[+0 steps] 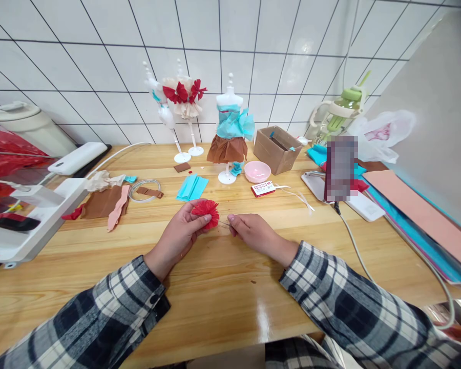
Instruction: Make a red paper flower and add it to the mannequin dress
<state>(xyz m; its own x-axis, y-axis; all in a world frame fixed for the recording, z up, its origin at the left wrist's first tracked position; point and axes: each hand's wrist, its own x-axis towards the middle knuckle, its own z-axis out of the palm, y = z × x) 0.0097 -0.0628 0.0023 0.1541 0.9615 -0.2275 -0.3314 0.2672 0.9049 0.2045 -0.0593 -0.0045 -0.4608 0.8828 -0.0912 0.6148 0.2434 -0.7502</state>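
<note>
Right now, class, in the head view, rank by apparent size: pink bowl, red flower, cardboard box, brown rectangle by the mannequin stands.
1. Cardboard box
2. Red flower and pink bowl: too alike to rank; flower nearer the camera, partly covered
3. Brown rectangle

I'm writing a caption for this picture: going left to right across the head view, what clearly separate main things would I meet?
White power strip, tape ring, red paper flower, right hand, upright pixelated device, peach sheet.
</note>
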